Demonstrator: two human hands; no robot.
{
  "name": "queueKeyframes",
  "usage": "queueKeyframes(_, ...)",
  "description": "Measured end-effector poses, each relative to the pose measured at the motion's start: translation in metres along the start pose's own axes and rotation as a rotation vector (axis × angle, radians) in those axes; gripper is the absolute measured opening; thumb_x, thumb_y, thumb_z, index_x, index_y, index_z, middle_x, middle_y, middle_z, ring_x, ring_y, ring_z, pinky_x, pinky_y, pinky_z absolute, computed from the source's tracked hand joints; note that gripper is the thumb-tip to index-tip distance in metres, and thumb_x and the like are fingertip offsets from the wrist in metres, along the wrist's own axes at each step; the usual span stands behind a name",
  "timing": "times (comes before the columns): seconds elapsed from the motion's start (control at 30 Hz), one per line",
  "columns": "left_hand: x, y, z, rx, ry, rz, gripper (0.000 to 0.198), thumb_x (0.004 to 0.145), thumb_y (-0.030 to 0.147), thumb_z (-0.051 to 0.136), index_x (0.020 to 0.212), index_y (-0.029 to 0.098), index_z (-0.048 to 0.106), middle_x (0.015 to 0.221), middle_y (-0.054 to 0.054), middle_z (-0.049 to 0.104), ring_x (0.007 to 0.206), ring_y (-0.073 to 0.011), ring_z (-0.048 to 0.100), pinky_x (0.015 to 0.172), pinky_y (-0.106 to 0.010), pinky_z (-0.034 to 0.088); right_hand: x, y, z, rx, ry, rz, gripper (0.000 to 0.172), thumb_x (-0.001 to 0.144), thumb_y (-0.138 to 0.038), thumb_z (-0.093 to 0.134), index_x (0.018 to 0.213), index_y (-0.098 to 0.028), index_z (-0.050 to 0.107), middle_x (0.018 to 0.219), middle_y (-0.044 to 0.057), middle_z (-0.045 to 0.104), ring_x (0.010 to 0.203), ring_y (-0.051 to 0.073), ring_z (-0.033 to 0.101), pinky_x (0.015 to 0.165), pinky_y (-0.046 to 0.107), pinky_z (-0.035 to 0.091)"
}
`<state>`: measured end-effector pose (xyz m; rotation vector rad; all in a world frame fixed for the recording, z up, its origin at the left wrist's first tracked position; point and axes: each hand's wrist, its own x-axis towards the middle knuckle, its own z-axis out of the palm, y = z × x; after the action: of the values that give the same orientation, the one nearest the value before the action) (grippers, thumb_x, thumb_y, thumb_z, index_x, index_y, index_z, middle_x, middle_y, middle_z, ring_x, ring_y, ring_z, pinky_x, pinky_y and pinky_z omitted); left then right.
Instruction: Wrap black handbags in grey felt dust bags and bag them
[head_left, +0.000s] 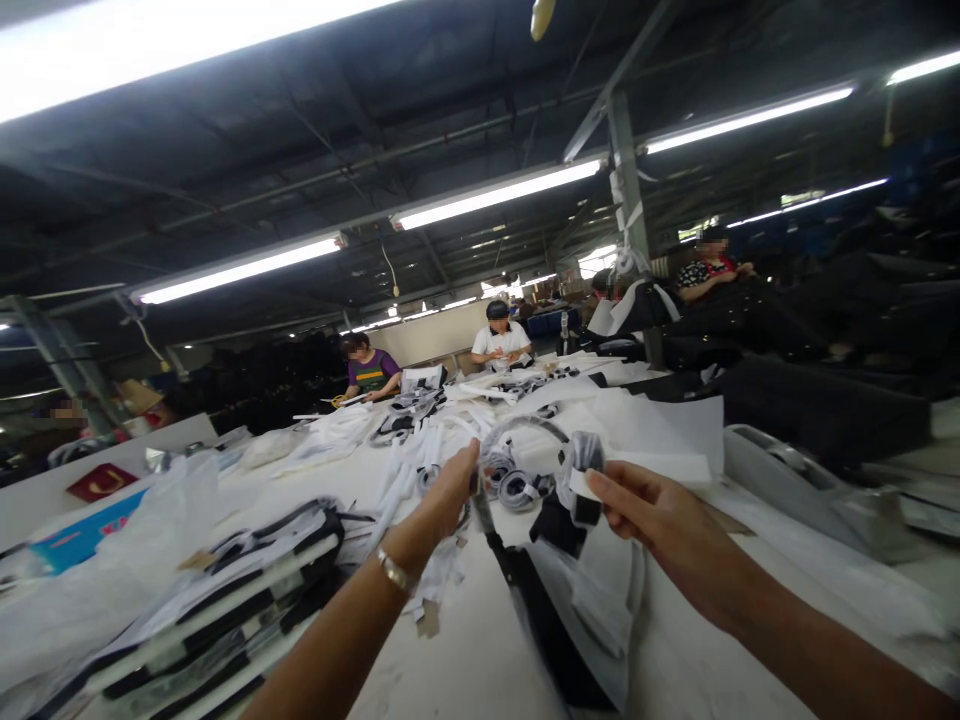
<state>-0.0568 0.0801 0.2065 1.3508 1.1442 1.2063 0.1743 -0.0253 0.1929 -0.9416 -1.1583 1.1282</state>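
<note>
Over the table's middle, my left hand (452, 492) is closed on a narrow grey strip. Part of that strip (525, 425) arches toward my right hand, and a length also hangs below the left fingers. To the right, my right hand (645, 515) pinches a rolled grey strip (586, 455) with a white tab at its side; a dark piece shows just under it. Below and between the hands lies a black and translucent sheet piece (559, 630). Several coiled grey strips (517, 488) rest on the table just beyond my hands. Motion blur softens fine details.
A stack of black and white strips (247, 600) and clear plastic film (150, 540) cover the left side. White sheets (660, 425) and a clear plastic bundle (802, 480) lie at right. Two people (501, 340) (371, 370) sit across the cluttered table.
</note>
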Motion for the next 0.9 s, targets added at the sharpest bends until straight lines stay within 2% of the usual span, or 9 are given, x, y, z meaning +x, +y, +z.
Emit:
queueKeyframes(0.07, 0.019, 0.003, 0.012, -0.035, -0.062, -0.116, 0.042, 0.102, 0.042, 0.044, 0.11, 0.008, 0.066, 0.108, -0.02, 0.071, 0.091, -0.0226, 0.072, 0.084, -0.035, 0.06, 0.017, 0.016, -0.001, 0.004, 0.002, 0.052, 0.045, 0.071, -0.057, 0.082, 0.083, -0.015, 0.069, 0.07, -0.003, 0.053, 0.063, 0.008, 0.044, 0.054, 0.017, 0.038)
queueKeyframes(0.13, 0.023, 0.009, 0.022, -0.073, -0.128, -0.153, 0.043, 0.102, 0.044, 0.044, 0.101, 0.008, 0.068, 0.099, -0.017, 0.072, 0.08, -0.018, 0.071, 0.078, -0.029, 0.06, 0.031, 0.031, -0.002, 0.051, 0.003, 0.112, 0.046, 0.07, -0.055, 0.084, 0.086, -0.015, 0.071, 0.07, -0.003, 0.056, 0.063, 0.007, 0.046, 0.054, 0.015, 0.039)
queueKeyframes(0.3, -0.007, 0.036, 0.038, -0.117, -0.357, -0.09, 0.035, 0.086, 0.039, 0.075, 0.11, 0.014, 0.069, 0.103, -0.009, 0.07, 0.08, -0.0124, 0.067, 0.073, -0.021, 0.056, 0.048, 0.04, -0.005, 0.249, -0.029, 0.197, 0.031, 0.074, -0.039, 0.084, 0.09, -0.016, 0.071, 0.081, 0.0, 0.066, 0.067, 0.008, 0.057, 0.064, 0.015, 0.05)
queueKeyframes(0.4, -0.026, 0.049, 0.051, -0.1, -0.455, -0.058, 0.044, 0.084, 0.044, 0.076, 0.117, 0.018, 0.068, 0.112, -0.009, 0.067, 0.087, -0.0129, 0.066, 0.079, -0.024, 0.055, 0.044, 0.026, -0.003, 0.313, -0.101, 0.186, 0.02, 0.076, -0.025, 0.08, 0.091, -0.016, 0.07, 0.087, 0.006, 0.073, 0.076, 0.014, 0.067, 0.077, 0.022, 0.056)
queueKeyframes(0.53, -0.034, 0.057, 0.066, 0.007, -0.457, 0.025, 0.044, 0.08, 0.051, 0.077, 0.108, 0.018, 0.071, 0.104, -0.006, 0.068, 0.088, -0.0147, 0.063, 0.072, -0.023, 0.051, 0.033, 0.009, -0.003, 0.338, -0.162, 0.159, 0.021, 0.08, -0.025, 0.078, 0.098, -0.015, 0.071, 0.09, 0.008, 0.075, 0.083, 0.017, 0.07, 0.081, 0.026, 0.058)
queueKeyframes(0.63, -0.029, 0.057, 0.071, 0.095, -0.455, 0.048, 0.044, 0.069, 0.044, 0.086, 0.101, 0.016, 0.072, 0.092, -0.004, 0.069, 0.082, -0.0142, 0.061, 0.064, -0.02, 0.046, 0.032, 0.005, -0.009, 0.293, -0.097, 0.193, 0.022, 0.078, -0.025, 0.082, 0.095, -0.014, 0.072, 0.079, 0.004, 0.073, 0.068, 0.01, 0.067, 0.067, 0.017, 0.057)
queueKeyframes(0.73, -0.023, 0.056, 0.072, 0.121, -0.462, 0.04, 0.049, 0.063, 0.043, 0.09, 0.098, 0.015, 0.071, 0.086, -0.003, 0.07, 0.075, -0.0126, 0.061, 0.064, -0.021, 0.045, 0.036, 0.006, -0.016, 0.262, -0.01, 0.232, 0.021, 0.076, -0.022, 0.085, 0.091, -0.012, 0.073, 0.069, 0.0, 0.068, 0.057, 0.005, 0.06, 0.055, 0.011, 0.053)
queueKeyframes(0.8, -0.021, 0.055, 0.072, 0.115, -0.441, 0.048, 0.052, 0.059, 0.043, 0.092, 0.096, 0.014, 0.07, 0.082, -0.002, 0.069, 0.071, -0.0114, 0.06, 0.063, -0.021, 0.043, 0.038, 0.004, -0.018, 0.279, -0.002, 0.223, 0.02, 0.079, -0.023, 0.084, 0.091, -0.011, 0.073, 0.074, 0.002, 0.07, 0.061, 0.006, 0.063, 0.06, 0.012, 0.056)
queueKeyframes(0.9, -0.021, 0.054, 0.072, 0.098, -0.408, 0.068, 0.055, 0.056, 0.044, 0.093, 0.095, 0.015, 0.068, 0.081, -0.001, 0.068, 0.067, -0.0104, 0.06, 0.06, -0.02, 0.041, 0.036, -0.001, -0.016, 0.331, -0.059, 0.191, 0.017, 0.084, -0.023, 0.079, 0.093, -0.01, 0.074, 0.089, 0.008, 0.074, 0.078, 0.011, 0.07, 0.079, 0.018, 0.059)
